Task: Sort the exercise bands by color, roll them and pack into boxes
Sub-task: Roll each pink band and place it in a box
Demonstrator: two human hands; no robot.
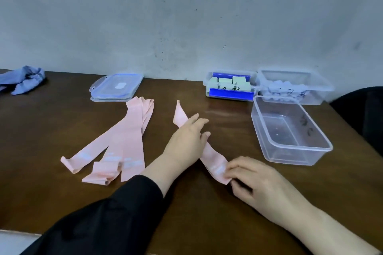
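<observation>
I see both hands working on one pink band [209,157] that lies stretched diagonally across the brown table [62,122]. My left hand [187,141] lies on the band's middle with its fingers straight and spread, pressing it flat and gripping nothing. My right hand [251,178] is at the near end of the band, its fingertips curled in and pinching that end — whether a first turn is already rolled there I cannot quite make out, since the fingers cover it. The far end of the band rises in a twisted point beyond the left hand.

To the left lies a loose pile of pink bands [122,143], fanned out flat, with some of the near ends folded over. It sits apart from the band in hand.

On the right stands a clear empty box [290,130], near the right hand but not touching it. Behind it, against the wall, is a second clear box holding light blue rolled bands [290,87], and just beside that to the left a smaller box with blue clips holding pale green rolled bands [230,85]. A stack of clear lids [116,87] with blue trim lies flat further left, just touching the far tips of the pink pile. At the far left corner of the table sits a crumpled blue cloth [22,79]. The left arm wears a black sleeve [99,219] — the right forearm is bare.
</observation>
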